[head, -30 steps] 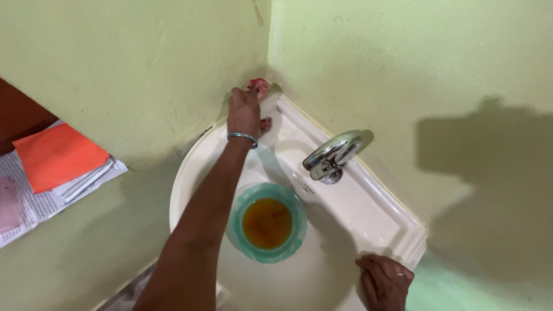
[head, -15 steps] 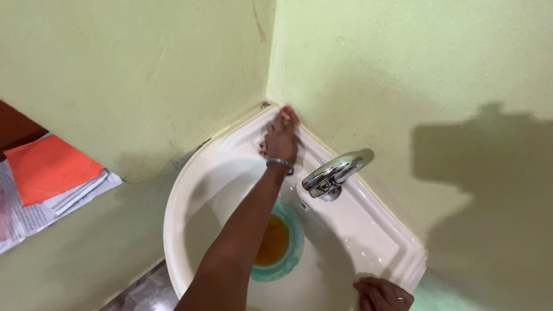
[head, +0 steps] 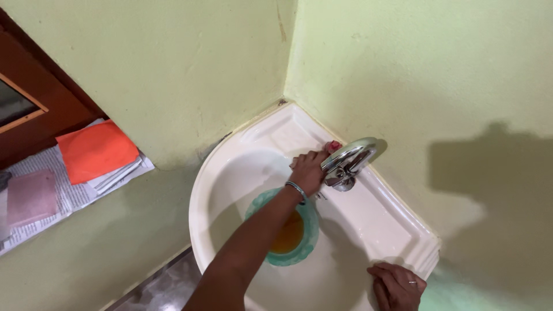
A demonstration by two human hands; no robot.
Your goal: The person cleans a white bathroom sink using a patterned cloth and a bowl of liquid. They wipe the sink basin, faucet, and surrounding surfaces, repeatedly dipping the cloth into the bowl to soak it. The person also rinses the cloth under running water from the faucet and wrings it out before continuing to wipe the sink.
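Cream sink (head: 368, 222), green bowl (head: 308, 230) (amber liquid).

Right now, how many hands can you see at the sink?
2. The left hand presses a reddish cloth against the ledge beside the tap; the right hand rests on the sink rim at the near corner.

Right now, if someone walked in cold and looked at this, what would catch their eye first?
Probably the left hand, stretched across the white corner sink and pressing a reddish cloth against the ledge just beside the chrome tap. Next, the pale green bowl of amber liquid sitting in the basin under that arm. The right hand rests on the sink's front rim, at the lower right.
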